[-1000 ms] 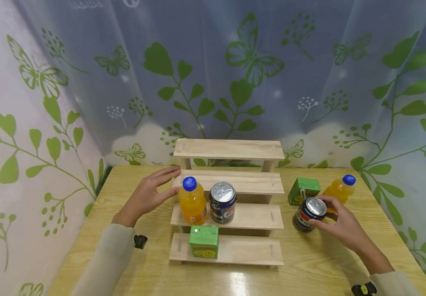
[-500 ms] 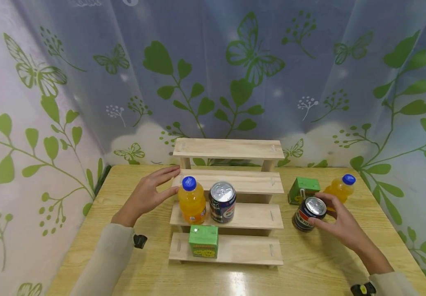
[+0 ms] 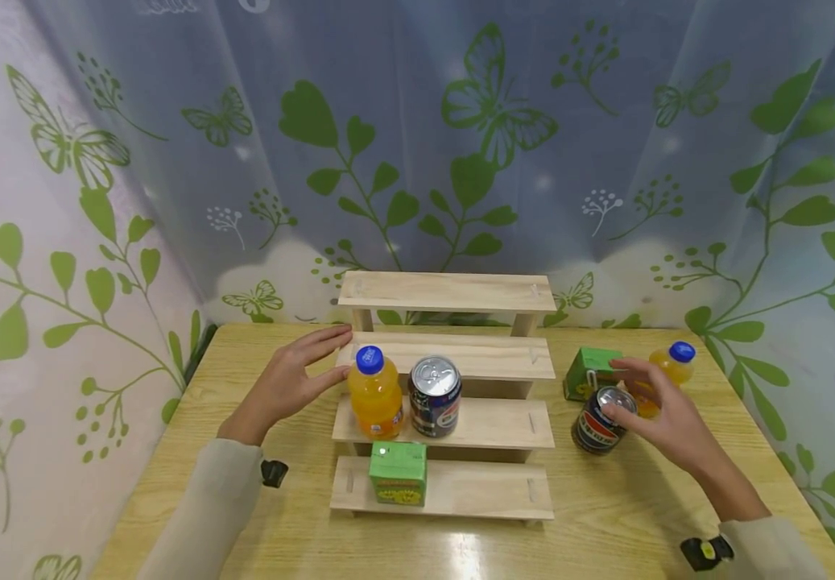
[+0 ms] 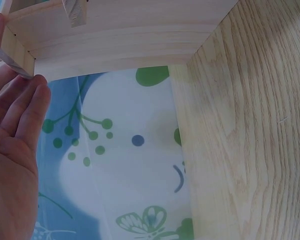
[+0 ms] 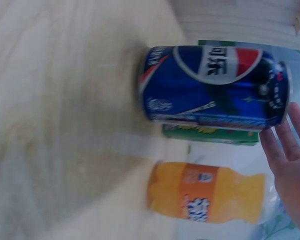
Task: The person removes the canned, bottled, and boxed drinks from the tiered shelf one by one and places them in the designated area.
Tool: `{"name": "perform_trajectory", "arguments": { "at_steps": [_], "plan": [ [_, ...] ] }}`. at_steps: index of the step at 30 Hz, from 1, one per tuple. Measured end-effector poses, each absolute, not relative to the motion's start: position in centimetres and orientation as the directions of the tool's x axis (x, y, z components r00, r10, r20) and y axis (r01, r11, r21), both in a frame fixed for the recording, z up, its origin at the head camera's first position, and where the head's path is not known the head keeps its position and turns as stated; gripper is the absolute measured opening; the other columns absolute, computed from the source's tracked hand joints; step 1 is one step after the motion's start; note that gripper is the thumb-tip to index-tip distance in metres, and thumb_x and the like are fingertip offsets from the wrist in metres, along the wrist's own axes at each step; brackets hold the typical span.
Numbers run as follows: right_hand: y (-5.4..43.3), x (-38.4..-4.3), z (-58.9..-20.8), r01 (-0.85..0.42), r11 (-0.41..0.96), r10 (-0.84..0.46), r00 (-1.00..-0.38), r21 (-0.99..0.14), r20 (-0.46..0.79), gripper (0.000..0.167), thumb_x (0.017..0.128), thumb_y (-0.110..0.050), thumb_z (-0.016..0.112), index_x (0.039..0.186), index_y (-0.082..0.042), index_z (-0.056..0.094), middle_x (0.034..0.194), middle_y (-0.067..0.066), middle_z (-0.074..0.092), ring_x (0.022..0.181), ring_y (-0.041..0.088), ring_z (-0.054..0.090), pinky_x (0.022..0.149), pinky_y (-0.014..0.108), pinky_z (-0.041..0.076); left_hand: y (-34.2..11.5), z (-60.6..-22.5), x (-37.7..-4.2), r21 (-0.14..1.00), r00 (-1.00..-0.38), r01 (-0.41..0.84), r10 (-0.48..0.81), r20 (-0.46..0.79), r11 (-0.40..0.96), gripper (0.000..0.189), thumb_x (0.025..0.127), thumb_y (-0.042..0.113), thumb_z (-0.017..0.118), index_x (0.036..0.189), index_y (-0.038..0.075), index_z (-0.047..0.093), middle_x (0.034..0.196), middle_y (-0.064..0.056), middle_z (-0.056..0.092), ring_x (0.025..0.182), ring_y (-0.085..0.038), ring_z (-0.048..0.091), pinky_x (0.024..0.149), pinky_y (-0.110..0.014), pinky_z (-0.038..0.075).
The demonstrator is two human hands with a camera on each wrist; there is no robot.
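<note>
A four-tier wooden display shelf (image 3: 489,487) stands mid-table. My left hand (image 3: 290,383) holds the left end of its third tier, with the thumb at the front edge and fingers behind. In the left wrist view, the fingers (image 4: 27,112) lie against that board end (image 4: 17,55). My right hand (image 3: 671,419) is over the top of a dark blue cola can (image 3: 598,427) standing on the table right of the shelf. Its fingers are spread and fairly straight at the can's top rim, also in the right wrist view, where the can (image 5: 215,87) shows its label.
An orange drink bottle (image 3: 376,399) and another cola can (image 3: 435,403) stand on the second tier. A green juice box (image 3: 398,475) sits on the lowest. Behind the right-hand can are another green box (image 3: 584,372) and bottle (image 3: 671,366). Patterned curtain (image 3: 417,145) encloses the table.
My right hand has loosened from the can's side and risen to its top. The can has turned slightly, showing more of its label. The left hand stays at the shelf.
</note>
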State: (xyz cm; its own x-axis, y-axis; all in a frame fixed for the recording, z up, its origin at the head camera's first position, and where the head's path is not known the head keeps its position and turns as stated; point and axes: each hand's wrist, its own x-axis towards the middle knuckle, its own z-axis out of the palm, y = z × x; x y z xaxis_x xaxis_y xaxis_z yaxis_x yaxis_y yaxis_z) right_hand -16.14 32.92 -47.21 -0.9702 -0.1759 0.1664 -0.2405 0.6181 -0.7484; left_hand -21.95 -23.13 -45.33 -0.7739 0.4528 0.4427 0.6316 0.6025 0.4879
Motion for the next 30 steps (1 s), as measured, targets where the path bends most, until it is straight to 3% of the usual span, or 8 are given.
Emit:
{"name": "perform_trajectory", "arguments": {
  "at_steps": [3,9,11,17,30],
  "plan": [
    [32.3,-16.4,-46.5,-0.266,0.610,-0.193,-0.964,-0.747,0.186,0.071,0.103,-0.020,0.079,0.164,-0.014,0.044,0.160,0.015,0.052,0.141,0.045,0.055,0.101,0.005,0.044,-23.2,-45.4,-21.9,0.490,-0.776,0.629,0.450,0.442,0.603,0.060,0.096,0.013,0.085,0.152,0.004,0.065,0.158,-0.016,0.061,0.144,-0.041,0.061,0.117,-0.061,0.051],
    [30.8,-17.1,-45.4,-0.370,0.574,-0.243,-0.929,-0.731,0.279,0.072,0.099,-0.011,0.081,0.163,-0.015,0.048,0.159,0.012,0.053,0.137,0.002,0.053,0.105,0.003,0.040,-23.1,-45.4,-21.9,0.488,-0.775,0.630,0.452,0.441,0.605,0.060,0.096,0.013,0.085,0.152,0.004,0.064,0.159,-0.016,0.061,0.144,-0.041,0.061,0.118,-0.061,0.050],
    [30.3,-17.4,-45.0,-0.397,0.559,-0.260,-0.918,-0.728,0.300,0.072,0.099,-0.010,0.082,0.162,-0.015,0.049,0.158,0.012,0.055,0.135,-0.006,0.051,0.107,0.003,0.040,-23.1,-45.4,-21.9,0.488,-0.776,0.629,0.452,0.441,0.605,0.060,0.096,0.013,0.085,0.152,0.004,0.065,0.159,-0.016,0.061,0.144,-0.041,0.061,0.118,-0.061,0.050],
    [28.7,-18.0,-43.7,-0.424,0.548,-0.299,-0.904,-0.721,0.304,0.073,0.099,-0.010,0.082,0.163,-0.016,0.048,0.156,0.013,0.057,0.132,-0.008,0.053,0.107,0.007,0.047,-23.1,-45.4,-21.9,0.488,-0.778,0.626,0.451,0.437,0.608,0.060,0.096,0.014,0.085,0.152,0.005,0.065,0.159,-0.016,0.061,0.144,-0.041,0.061,0.118,-0.061,0.051],
    [25.3,-19.2,-41.4,-0.503,0.473,-0.386,-0.857,-0.724,0.343,0.073,0.096,-0.006,0.084,0.162,-0.012,0.051,0.158,0.011,0.058,0.138,-0.002,0.054,0.115,0.009,0.043,-23.2,-45.3,-21.9,0.507,-0.786,0.618,0.445,0.430,0.601,0.059,0.097,0.015,0.084,0.152,0.005,0.064,0.159,-0.015,0.061,0.145,-0.041,0.060,0.119,-0.062,0.049]
  ]
}}
